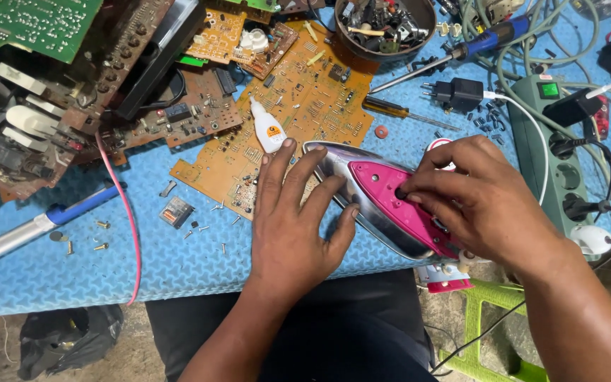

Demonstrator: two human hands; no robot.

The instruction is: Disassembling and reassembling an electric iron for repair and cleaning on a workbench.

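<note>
The left hand lies flat with fingers spread, its fingertips pressing on the shiny metal sole of a clothes iron that rests tilted on the front part of the desk. The right hand curves over the iron's pink plastic body, its fingers bent and pressed together, with a fingertip at a dark hole in the pink part; it grips no tool. The iron looks partly taken apart, since the pink inner body is bare with no outer cover or handle to be seen on it. Loose screws lie scattered on the blue mat to the left, which suggests that the opening-up is done, while the mending or reassembly seems not yet finished.

Room is tight. The heel of the iron sticks out past the desk's front edge, above a green stool, so it could slip off. Just behind the left fingers lie a brown circuit board and a small white glue bottle. A screwdriver and a blue soldering iron lie further back, and a green power strip with cables crowds the right side. Bare mat shows mostly at front left.
</note>
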